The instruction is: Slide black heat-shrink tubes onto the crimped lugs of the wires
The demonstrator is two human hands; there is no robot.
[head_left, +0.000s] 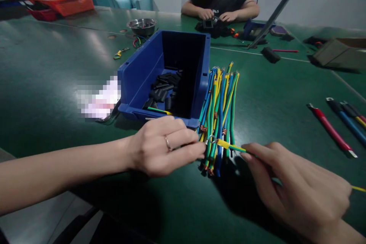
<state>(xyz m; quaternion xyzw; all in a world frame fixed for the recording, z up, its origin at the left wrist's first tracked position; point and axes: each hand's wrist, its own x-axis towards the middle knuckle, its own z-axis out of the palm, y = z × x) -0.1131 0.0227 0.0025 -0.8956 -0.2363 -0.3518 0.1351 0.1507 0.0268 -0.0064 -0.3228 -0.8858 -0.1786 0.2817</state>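
Note:
My right hand (291,183) pinches a thin green-and-yellow wire (236,148) between thumb and forefinger. A yellow sleeve and a metal ring terminal (212,139) form the wire's end, pointing left. Close to that ring are the fingertips of my left hand (164,146), which is closed and wears a ring; what its fingers grip is hidden. A short green-and-yellow length (158,110) shows just above its knuckles, at the front of the blue bin (162,116). Under the ring terminal lies a bundle of blue, green and yellow cables (220,103) with bare copper spots.
Black sleeves (164,89) lie inside the bin. A phone (101,101) is left of it, with a steel bowl (142,26) behind. Thicker red and blue cables (331,131) lie at right. Across the table (71,53), a co-worker (221,7) handles a dark object. A slanted pole (278,9) rises behind.

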